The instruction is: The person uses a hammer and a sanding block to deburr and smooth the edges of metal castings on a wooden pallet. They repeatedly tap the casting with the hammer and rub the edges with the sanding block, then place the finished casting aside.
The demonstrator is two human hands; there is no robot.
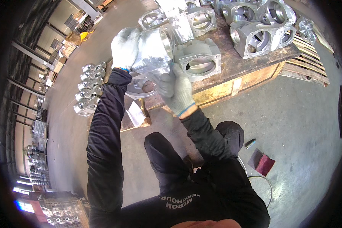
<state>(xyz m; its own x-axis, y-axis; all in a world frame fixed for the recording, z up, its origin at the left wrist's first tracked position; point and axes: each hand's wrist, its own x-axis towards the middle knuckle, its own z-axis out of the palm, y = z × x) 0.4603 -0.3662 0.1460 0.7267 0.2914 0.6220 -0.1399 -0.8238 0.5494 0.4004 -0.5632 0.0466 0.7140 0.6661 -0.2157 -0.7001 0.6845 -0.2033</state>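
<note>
A shiny silver metal casting (150,48) with a round bore lies tilted over the near left edge of the wooden workbench. My left hand (124,48), in a white knit glove, is wrapped over its left end. My gloved right hand (176,88) is closed at the casting's lower right edge, its fingers curled. Something thin seems to show at its fingertips, too small to name. Right beside it stands a square-flanged casting (199,59) with a large round opening. Another casting (142,86) sits partly hidden under the held one.
More castings (254,38) crowd the wooden workbench (231,70). A slatted pallet (306,62) lies beyond its right end. Stacked metal parts (89,89) stand on the left. On the floor at right are a dark red pad (265,165), a small cylindrical object (250,143) and a hose (268,181).
</note>
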